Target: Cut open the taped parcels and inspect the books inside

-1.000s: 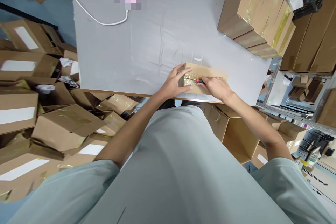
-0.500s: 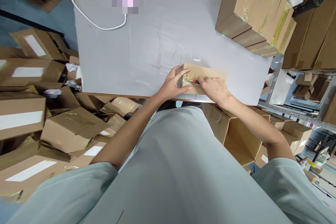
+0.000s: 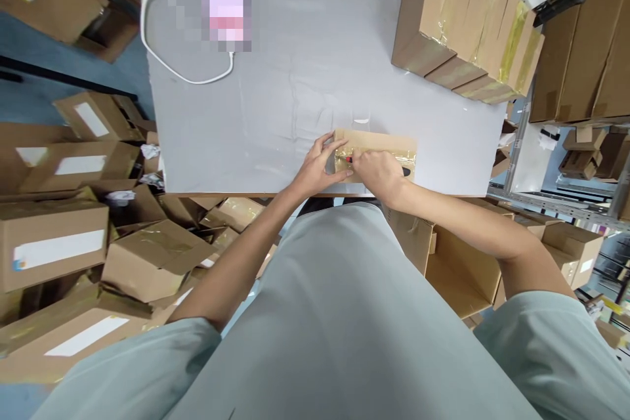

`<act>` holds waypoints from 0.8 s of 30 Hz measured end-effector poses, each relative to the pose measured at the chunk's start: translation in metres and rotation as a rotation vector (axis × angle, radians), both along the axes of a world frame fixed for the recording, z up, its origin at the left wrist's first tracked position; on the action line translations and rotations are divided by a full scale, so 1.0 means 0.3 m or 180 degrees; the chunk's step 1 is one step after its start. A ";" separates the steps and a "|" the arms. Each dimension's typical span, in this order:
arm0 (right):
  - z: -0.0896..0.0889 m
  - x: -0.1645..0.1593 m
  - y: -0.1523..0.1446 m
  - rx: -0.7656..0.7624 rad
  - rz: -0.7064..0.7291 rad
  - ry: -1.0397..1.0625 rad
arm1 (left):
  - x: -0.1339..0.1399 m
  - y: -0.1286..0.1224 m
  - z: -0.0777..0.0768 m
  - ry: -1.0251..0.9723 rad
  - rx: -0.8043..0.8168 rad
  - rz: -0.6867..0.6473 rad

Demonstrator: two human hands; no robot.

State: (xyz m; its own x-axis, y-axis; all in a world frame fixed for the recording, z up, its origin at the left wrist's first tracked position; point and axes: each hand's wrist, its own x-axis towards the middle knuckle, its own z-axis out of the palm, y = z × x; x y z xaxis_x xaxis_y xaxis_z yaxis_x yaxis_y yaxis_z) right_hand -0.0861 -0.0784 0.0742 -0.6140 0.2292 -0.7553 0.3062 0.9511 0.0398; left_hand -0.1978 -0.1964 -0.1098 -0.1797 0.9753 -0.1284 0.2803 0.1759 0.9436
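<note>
A small cardboard box, with shiny clear tape along its top, lies near the front edge of the grey table. My left hand grips the box's left end, fingers at the far side and thumb at the near side. My right hand is closed round a red-and-black box cutter. Its red front end points left over the taped top, and the black rear end shows behind the hand. The rest of the cutter is hidden in my fist; whether its tip is in the tape I cannot tell.
A row of taped cardboard boxes stands at the table's right back. A white cable runs to a blurred device at the left back. Many cartons are heaped left below the table; an open carton stands below right.
My right hand has moved left along the box with the box cutter, nearer my left hand. My left hand keeps its grip on the box. The whole view has shifted slightly.
</note>
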 end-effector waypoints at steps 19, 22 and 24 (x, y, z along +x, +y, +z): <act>0.028 0.217 0.133 0.0277 -0.0449 -0.0369 | 0.119 0.079 0.041 0.0036 -0.0119 -0.0253; 0.031 0.255 0.149 0.0289 -0.0457 -0.0451 | 0.138 0.091 0.046 0.0061 -0.0110 -0.0267; 0.025 0.265 0.155 0.0292 -0.0478 -0.0468 | 0.148 0.097 0.049 0.0069 -0.0112 -0.0256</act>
